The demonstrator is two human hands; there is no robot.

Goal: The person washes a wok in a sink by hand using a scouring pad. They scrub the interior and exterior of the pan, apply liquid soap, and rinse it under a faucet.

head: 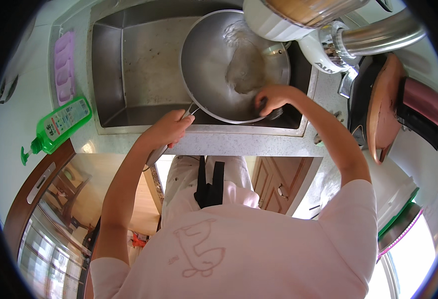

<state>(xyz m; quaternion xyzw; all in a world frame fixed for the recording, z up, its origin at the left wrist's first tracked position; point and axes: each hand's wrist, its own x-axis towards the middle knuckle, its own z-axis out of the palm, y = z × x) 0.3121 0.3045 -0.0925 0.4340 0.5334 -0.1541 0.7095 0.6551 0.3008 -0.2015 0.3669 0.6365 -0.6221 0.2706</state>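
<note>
A metal wok [211,71] rests tilted in the right part of the stainless steel sink [151,67], with a shallow pool of cloudy water [245,69] inside. My left hand [170,129] grips the wok's long handle [156,155] over the sink's front edge. At the near right of the wok, my right hand [275,99] presses a dark scrubber [262,105] against the inner wall by the rim. Fingers hide most of the scrubber, so its exact kind is unclear. Above the wok's far right side hangs a white AUX faucet unit [278,22], covering part of the rim.
A green pump bottle of dish soap [63,123] and a purple molded tray [65,69] lie left of the sink. On the right stand a metal faucet pipe [383,33], a copper-colored pan [387,108] and a lidded white container [391,194]. The counter edge [241,144] runs before me.
</note>
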